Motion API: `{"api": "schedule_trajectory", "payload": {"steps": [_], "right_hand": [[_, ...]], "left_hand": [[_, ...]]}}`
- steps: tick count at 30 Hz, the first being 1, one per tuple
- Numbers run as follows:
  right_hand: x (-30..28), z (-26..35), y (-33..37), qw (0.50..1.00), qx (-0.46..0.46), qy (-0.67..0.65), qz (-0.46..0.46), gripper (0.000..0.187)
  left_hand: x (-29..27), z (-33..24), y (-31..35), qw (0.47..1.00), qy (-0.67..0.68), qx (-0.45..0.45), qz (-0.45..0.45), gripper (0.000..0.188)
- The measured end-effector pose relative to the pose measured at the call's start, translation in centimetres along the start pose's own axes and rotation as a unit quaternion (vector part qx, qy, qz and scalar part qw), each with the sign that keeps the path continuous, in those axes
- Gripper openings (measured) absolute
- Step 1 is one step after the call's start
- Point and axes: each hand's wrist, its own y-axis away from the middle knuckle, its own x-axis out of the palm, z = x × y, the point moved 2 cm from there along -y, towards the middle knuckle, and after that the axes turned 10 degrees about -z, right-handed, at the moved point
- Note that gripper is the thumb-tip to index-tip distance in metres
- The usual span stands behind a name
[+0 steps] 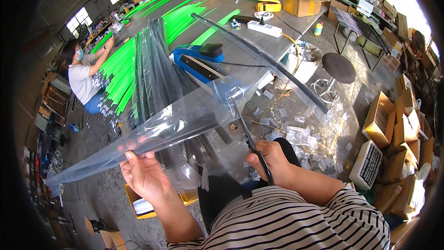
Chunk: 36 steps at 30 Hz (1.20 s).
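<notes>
My left hand pinches the edge of a long clear plastic sleeve between thumb and fingers. The sleeve stretches from the lower left across to the front of the table. In my right hand is a pair of scissors with dark handles. Its blades point up and away from me, at the sleeve's right end; whether they are cutting cannot be seen. Just beyond stands a blue and black hand-lever heat sealer. Dark strips in clear plastic lie left of it, partly behind my sleeve.
Many bright green strips cover the table's left side, where a masked person handles some. Another plastic-wrapped dark strip overhangs the right edge. A power strip, a round stool, plastic scraps and cardboard boxes are right.
</notes>
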Motion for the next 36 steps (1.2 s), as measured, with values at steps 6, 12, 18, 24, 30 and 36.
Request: {"api": "schedule_trajectory", "payload": {"steps": [6,12,18,24,30,36], "right_hand": [[-0.4,0.1,-0.2,1.0,0.015,-0.011,0.022,0.048],[-0.9,1.0,-0.7,0.999,0.032,-0.008,0.036,0.049],[-1.0,0.9,-0.9,0.999,0.033,0.01,0.022,0.047],[-0.8,0.9,-0.7,0.999,0.04,0.024,0.0,0.044],[-0.8,0.9,-0.5,0.999,0.03,-0.014,0.015,0.046],[-1.3,1.7,-1.1,0.999,0.033,0.0,0.044,0.054]], "left_hand": [[0.1,0.0,0.2,1.0,0.003,0.001,0.016,0.017],[0.3,0.0,0.4,1.0,0.003,0.002,0.023,0.017],[0.3,-0.2,0.3,1.0,0.002,-0.004,0.026,0.018],[0.5,-0.4,0.5,1.0,-0.006,0.002,0.018,0.019],[0.3,-0.4,0.6,1.0,-0.003,-0.002,0.017,0.019],[0.4,-0.5,0.7,0.999,0.012,-0.021,0.043,0.018]]}}
